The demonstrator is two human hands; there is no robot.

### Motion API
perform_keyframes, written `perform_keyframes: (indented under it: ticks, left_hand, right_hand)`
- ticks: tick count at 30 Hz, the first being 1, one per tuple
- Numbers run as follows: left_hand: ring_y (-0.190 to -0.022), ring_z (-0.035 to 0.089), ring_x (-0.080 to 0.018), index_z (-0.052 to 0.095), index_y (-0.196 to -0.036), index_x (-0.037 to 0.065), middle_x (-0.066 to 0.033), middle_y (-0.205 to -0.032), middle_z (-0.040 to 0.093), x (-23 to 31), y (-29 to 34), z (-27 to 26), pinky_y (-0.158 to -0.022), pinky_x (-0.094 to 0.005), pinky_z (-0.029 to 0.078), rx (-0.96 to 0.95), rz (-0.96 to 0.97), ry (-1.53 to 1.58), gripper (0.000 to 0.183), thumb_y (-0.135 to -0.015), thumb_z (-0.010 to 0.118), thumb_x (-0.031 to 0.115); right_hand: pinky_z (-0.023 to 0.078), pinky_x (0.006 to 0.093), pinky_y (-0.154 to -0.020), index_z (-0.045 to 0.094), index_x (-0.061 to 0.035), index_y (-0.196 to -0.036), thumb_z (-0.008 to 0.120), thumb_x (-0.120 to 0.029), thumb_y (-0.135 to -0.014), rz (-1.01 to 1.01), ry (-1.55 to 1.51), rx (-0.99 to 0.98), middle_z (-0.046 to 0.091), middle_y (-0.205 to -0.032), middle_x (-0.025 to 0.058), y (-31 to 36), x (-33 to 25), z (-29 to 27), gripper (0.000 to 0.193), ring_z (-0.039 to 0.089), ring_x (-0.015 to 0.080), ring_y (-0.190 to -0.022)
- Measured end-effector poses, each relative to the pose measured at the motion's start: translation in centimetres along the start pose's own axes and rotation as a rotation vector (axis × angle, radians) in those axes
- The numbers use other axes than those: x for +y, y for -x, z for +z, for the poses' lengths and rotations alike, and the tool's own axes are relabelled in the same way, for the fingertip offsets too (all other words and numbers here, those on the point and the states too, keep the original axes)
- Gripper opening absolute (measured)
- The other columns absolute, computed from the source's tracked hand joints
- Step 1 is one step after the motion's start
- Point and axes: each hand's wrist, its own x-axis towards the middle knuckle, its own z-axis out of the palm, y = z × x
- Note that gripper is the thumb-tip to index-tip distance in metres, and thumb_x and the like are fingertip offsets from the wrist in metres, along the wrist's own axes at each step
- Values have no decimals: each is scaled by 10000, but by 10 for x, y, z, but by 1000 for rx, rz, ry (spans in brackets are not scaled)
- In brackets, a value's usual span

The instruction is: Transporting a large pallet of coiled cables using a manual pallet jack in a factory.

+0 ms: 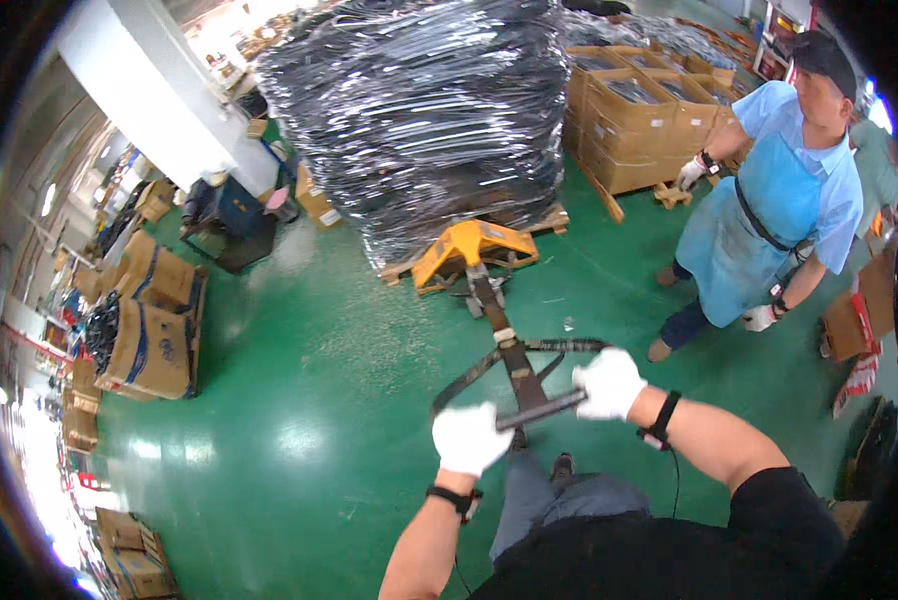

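My left hand, in a white glove, is closed around the left end of a dark handle bar. Gloved in white too, my right hand grips the bar's other end, a little farther from me. From the bar a dark, worn shaft runs away to the yellow body of a pallet jack. The jack's forks are hidden under a tall load wrapped in shiny black stretch film. That load rests on a wooden pallet, of which only edges show.
A co-worker in a blue apron and white gloves stands to the right, beside open cardboard boxes. At the left are more cartons, a dark cart and a white pillar. The floor is glossy green.
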Motion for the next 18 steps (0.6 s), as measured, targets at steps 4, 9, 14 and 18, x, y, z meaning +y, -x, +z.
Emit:
perform_keyframes:
  ticks: [4, 9, 14, 18]
  left_hand:
    - [-591, 694, -319, 689, -743, 164, -92, -650, 692, 16, 75, 65, -573, -476, 511, -178, 41, 66, 330, -728, 834, 459]
    - [-679, 748, -317, 738, -851, 151, -91, -728, 745, 18, 155, 159, -649, -491, 550, -539, 43, 71, 338, -840, 754, 489]
    - [-773, 769, -371, 749, -988, 161, -122, -828, 779, 13, 148, 151, -721, -513, 580, -557, 23, 127, 318, -910, 721, 468]
    - [-777, 758, -408, 749, -924, 159, -162, -805, 760, 10, 82, 72, -726, -546, 591, -459, 22, 89, 358, -878, 717, 512]
  right_hand:
    - [541, 502, -693, 720, -158, -851, 800, -530, -731, -65, -49, -101, 714, -694, 122, 66, -12, 90, 399, 720, 356, -684]
    - [545, 503, -786, 722, -150, -944, 778, -551, -853, -162, -89, -413, 761, -778, 111, 100, -31, 182, 415, 768, 336, -822]
    - [564, 524, -783, 744, -131, -1033, 743, -518, -891, -169, -74, -436, 765, -816, 162, 97, -26, 180, 411, 754, 394, -795]
    - [570, 548, -706, 761, -139, -1064, 711, -530, -868, -52, -27, -352, 753, -794, 168, 64, -17, 99, 440, 746, 400, -743]
